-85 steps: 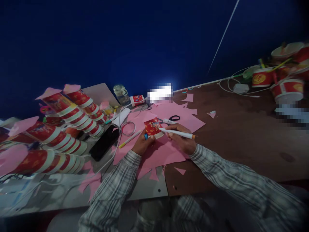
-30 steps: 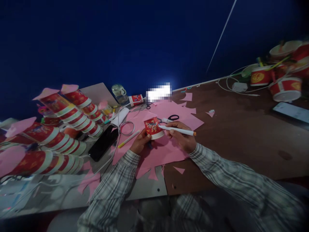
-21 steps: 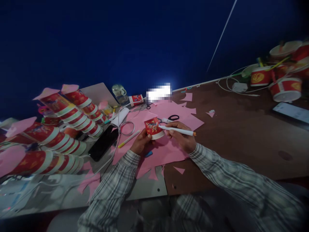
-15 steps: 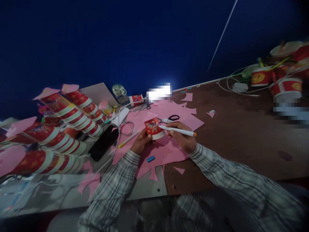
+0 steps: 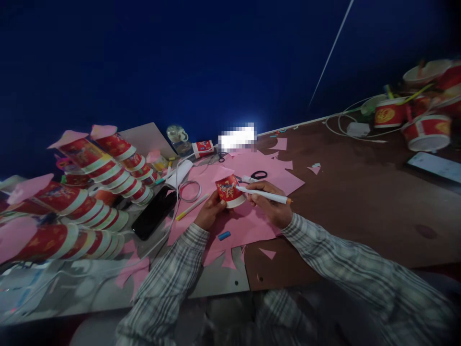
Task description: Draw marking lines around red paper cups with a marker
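Observation:
A red paper cup (image 5: pixel 227 188) with a white rim is held over the pink paper (image 5: pixel 252 229) by my left hand (image 5: pixel 211 211), whose fingers wrap its left side. My right hand (image 5: pixel 272 204) grips a white marker (image 5: pixel 266 194) with an orange end; its tip is at the cup's printed side. A blue pen cap (image 5: pixel 224 235) lies on the paper below the cup. Behind my right hand are the dark loops of scissors (image 5: pixel 259 174). To the left of my left hand lie a yellow-and-white marker (image 5: pixel 192 207) and a roll of tape (image 5: pixel 190 191).
Several stacks of red cups with pink paper tops (image 5: pixel 108 168) lean at the left. A black phone (image 5: pixel 153 216) and a white cable lie beside them. More red cups (image 5: pixel 427 132), a charger (image 5: pixel 358 129) and another phone (image 5: pixel 435 166) are at the right. A blue wall (image 5: pixel 216 62) stands behind.
Almost nothing differs. Both hands keep the cup and the marker in nearly the same place, with the marker tip still at the cup's side.

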Available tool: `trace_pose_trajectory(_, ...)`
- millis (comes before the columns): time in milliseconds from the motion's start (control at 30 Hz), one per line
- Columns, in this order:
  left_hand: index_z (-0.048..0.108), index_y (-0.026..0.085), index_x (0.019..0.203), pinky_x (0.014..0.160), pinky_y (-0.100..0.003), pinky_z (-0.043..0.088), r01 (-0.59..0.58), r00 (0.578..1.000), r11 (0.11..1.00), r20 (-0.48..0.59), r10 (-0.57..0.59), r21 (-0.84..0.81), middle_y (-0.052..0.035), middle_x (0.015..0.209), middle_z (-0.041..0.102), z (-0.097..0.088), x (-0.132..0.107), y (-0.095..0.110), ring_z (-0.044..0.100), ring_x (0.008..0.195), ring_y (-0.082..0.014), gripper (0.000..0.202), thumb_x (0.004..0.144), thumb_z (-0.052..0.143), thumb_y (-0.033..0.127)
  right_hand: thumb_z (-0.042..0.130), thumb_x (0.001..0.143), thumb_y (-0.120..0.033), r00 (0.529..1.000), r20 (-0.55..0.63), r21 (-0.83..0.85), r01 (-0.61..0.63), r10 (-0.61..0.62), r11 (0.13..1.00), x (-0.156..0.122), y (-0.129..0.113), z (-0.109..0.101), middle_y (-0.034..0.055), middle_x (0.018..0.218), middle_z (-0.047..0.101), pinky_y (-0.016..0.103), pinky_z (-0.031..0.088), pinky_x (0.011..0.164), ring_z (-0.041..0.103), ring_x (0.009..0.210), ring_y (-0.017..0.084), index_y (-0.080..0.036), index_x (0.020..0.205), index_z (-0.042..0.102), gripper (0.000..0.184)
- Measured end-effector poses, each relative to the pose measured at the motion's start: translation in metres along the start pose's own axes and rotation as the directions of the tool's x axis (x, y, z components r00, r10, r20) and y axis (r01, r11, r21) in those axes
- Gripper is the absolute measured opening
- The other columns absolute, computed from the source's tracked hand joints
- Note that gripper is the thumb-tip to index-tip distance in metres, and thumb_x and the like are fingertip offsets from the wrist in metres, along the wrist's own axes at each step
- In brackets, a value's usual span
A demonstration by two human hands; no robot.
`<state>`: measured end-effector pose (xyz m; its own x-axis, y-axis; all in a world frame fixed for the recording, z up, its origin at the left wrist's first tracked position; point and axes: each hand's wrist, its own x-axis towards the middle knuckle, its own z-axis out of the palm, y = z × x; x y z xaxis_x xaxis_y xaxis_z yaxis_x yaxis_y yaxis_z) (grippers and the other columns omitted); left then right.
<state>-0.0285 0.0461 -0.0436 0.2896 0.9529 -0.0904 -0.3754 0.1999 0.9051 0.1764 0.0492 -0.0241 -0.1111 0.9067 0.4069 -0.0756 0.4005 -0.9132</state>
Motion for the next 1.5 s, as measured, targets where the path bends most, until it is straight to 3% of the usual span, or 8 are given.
trace_pose_trajectory(233, 0.063, 0.018, 0.114, 0.065, -0.03, 0.054, 0.006, 1.0, 1.0, 0.003, -0.006, 0.022, -0.0036, 0.087, 0.067, 0.001, 0.001, 0.002, 0.06, 0.066, -0.0134, 0.054, 0.071, 0.086, 0.042, 0.066, 0.087, -0.041, 0.996, 0.025, 0.066, -0.082, 0.08, 0.994, -0.002, 0.001, 0.0, 0.0054, 0.082, 0.071, 0.031, 0.051, 0.058, 0.06, 0.063, 0.015, -0.018, 0.096, 0.071, 0.025)
trace_pose_trajectory(333, 0.064, 0.018, 0.116, 0.065, -0.028, 0.052, -0.002, 1.0, 1.0, -0.007, 0.002, 0.031, -0.004, 0.088, 0.068, 0.001, 0.0, 0.002, 0.06, 0.068, -0.0134, 0.055, 0.071, 0.086, 0.041, 0.066, 0.087, -0.041, 0.998, -0.018, 0.061, -0.06, 0.061, 0.996, -0.001, 0.0, 0.0, 0.0051, 0.083, 0.071, 0.032, 0.052, 0.06, 0.061, 0.065, 0.015, -0.019, 0.098, 0.071, 0.025)
trace_pose_trajectory(533, 0.064, 0.017, 0.111, 0.066, -0.028, 0.053, 0.012, 1.0, 1.0, -0.015, -0.012, 0.003, -0.0036, 0.087, 0.069, 0.001, 0.0, 0.001, 0.06, 0.068, -0.0136, 0.055, 0.068, 0.088, 0.04, 0.07, 0.084, -0.037, 0.996, 0.061, 0.034, -0.067, 0.065, 0.997, -0.001, 0.002, -0.003, 0.007, 0.086, 0.073, 0.031, 0.051, 0.059, 0.061, 0.064, 0.015, -0.018, 0.09, 0.073, 0.02)
trace_pose_trajectory(700, 0.064, 0.018, 0.116, 0.067, -0.029, 0.053, -0.003, 1.0, 1.0, -0.009, 0.003, 0.018, -0.0044, 0.091, 0.068, -0.002, 0.001, -0.001, 0.061, 0.071, -0.0146, 0.054, 0.071, 0.086, 0.038, 0.067, 0.087, -0.041, 0.998, -0.032, 0.094, -0.053, 0.056, 0.994, -0.001, 0.002, -0.001, 0.0024, 0.073, 0.067, 0.032, 0.052, 0.058, 0.06, 0.06, 0.015, -0.019, 0.097, 0.071, 0.024)
trace_pose_trajectory(867, 0.065, 0.017, 0.11, 0.066, -0.028, 0.053, -0.001, 1.0, 1.0, -0.002, 0.001, 0.03, -0.0042, 0.09, 0.068, -0.005, 0.002, -0.003, 0.061, 0.07, -0.0137, 0.052, 0.069, 0.088, 0.04, 0.07, 0.083, -0.039, 0.997, 0.047, 0.052, -0.063, 0.06, 0.997, 0.0, 0.0, -0.001, 0.0053, 0.079, 0.07, 0.032, 0.05, 0.057, 0.059, 0.061, 0.015, -0.018, 0.089, 0.072, 0.022)
trace_pose_trajectory(1033, 0.063, 0.019, 0.12, 0.068, -0.031, 0.055, 0.01, 1.0, 1.0, 0.005, -0.01, 0.013, -0.0045, 0.093, 0.068, -0.002, 0.0, -0.004, 0.062, 0.072, -0.0152, 0.058, 0.071, 0.087, 0.04, 0.065, 0.086, -0.039, 0.997, -0.018, 0.115, -0.079, 0.081, 0.99, -0.001, 0.0, -0.001, 0.002, 0.071, 0.066, 0.031, 0.051, 0.057, 0.058, 0.06, 0.015, -0.018, 0.098, 0.07, 0.024)
trace_pose_trajectory(1367, 0.063, 0.02, 0.122, 0.074, -0.029, 0.052, 0.04, 0.999, 0.997, -0.006, -0.04, -0.064, -0.0058, 0.104, 0.069, 0.003, -0.002, 0.001, 0.062, 0.082, -0.0163, 0.059, 0.07, 0.086, 0.034, 0.068, 0.085, -0.041, 0.996, 0.012, 0.134, -0.087, 0.086, 0.987, -0.002, -0.003, 0.0, 0.0023, 0.073, 0.067, 0.03, 0.049, 0.055, 0.058, 0.058, 0.014, -0.019, 0.094, 0.07, 0.024)
trace_pose_trajectory(1500, 0.065, 0.02, 0.112, 0.073, -0.028, 0.05, 0.004, 0.999, 0.999, 0.032, -0.002, -0.04, -0.0043, 0.099, 0.069, 0.003, -0.001, 0.0, 0.062, 0.082, -0.0162, 0.055, 0.065, 0.088, 0.033, 0.068, 0.085, -0.042, 0.996, 0.053, 0.12, -0.079, 0.073, 0.99, -0.002, -0.008, 0.002, 0.0018, 0.071, 0.065, 0.03, 0.048, 0.054, 0.057, 0.058, 0.014, -0.019, 0.094, 0.069, 0.025)
